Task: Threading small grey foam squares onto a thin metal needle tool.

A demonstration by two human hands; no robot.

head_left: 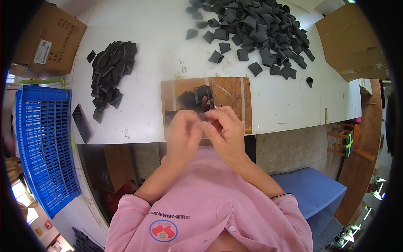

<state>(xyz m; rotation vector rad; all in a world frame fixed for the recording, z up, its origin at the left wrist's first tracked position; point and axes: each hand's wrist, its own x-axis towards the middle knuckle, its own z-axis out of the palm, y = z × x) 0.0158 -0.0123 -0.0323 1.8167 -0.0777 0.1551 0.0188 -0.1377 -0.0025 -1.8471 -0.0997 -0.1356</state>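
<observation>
Left hand (183, 131) and right hand (227, 131) met, curled, by dark pieces (187, 100) on a board (238, 101); any pinched thing was unclear

Both forearms rise from the lower part of the view and converge toward the body's midline, elbows set wider than the hands. The left hand (183, 129) shows its back, fingers curled inward, its outline slightly blurred. The right hand (228, 133) has its thumb extended toward the left hand and its index finger bent. The fingertips of both meet closely; whether they grip anything cannot be determined.
</observation>
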